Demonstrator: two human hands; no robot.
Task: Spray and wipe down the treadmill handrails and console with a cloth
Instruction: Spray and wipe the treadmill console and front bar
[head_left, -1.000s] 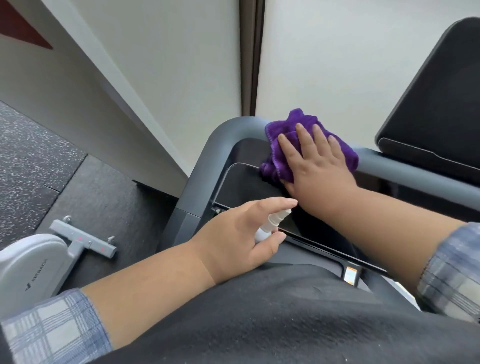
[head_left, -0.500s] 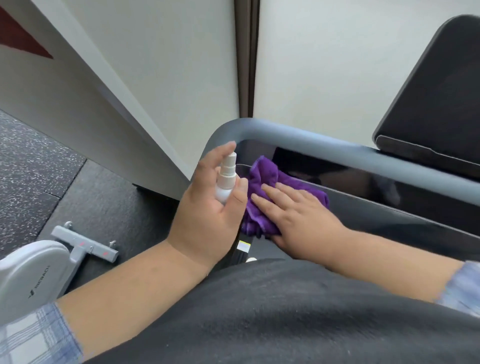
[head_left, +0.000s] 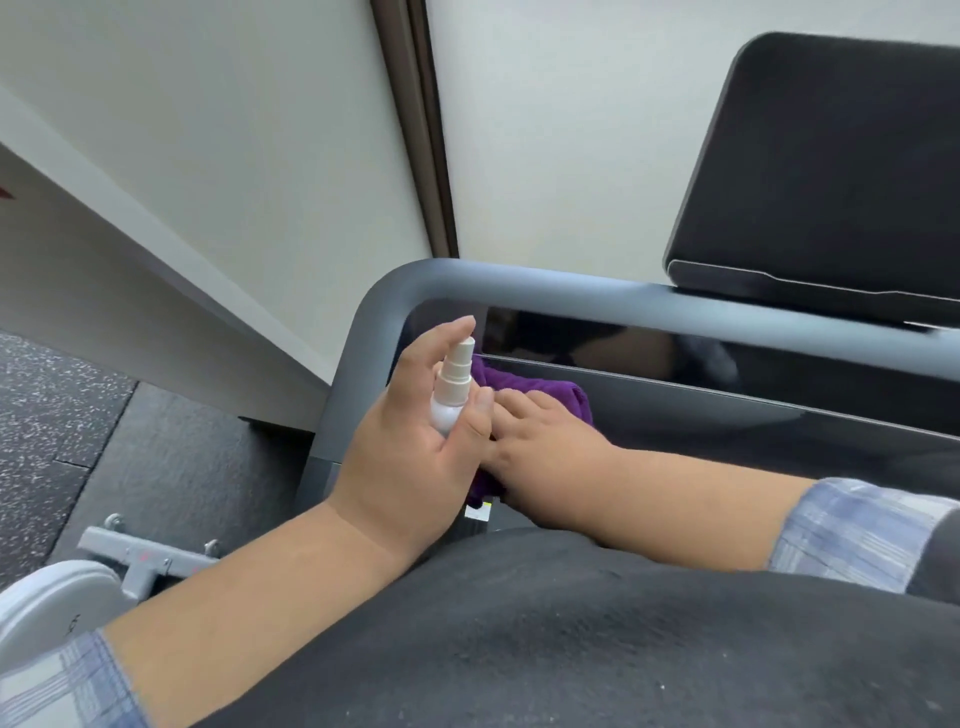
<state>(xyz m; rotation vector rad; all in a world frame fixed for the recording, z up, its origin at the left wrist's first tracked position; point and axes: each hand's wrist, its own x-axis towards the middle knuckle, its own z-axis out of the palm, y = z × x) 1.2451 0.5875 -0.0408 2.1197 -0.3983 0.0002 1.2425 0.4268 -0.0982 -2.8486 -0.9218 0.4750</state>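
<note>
My left hand (head_left: 410, 447) holds a small white spray bottle (head_left: 453, 387) upright, thumb alongside it and index finger raised near the nozzle, just inside the grey handrail's (head_left: 597, 301) rounded left corner. My right hand (head_left: 540, 441) presses flat on a purple cloth (head_left: 524, 387) lying on the glossy black console panel (head_left: 753, 415), partly hidden behind my left hand. The black console screen (head_left: 841, 171) stands tilted at the upper right.
A white wall with a dark vertical strip (head_left: 421, 130) rises behind the treadmill. Speckled rubber floor (head_left: 47, 415) lies at left, with a grey metal bracket (head_left: 140, 558) and a white machine base (head_left: 47, 603) at the lower left. My dark shirt fills the foreground.
My right hand brought the cloth off the handrail down onto the console panel and slid it nearer. My left hand lifted the spray bottle upright beside the rail corner.
</note>
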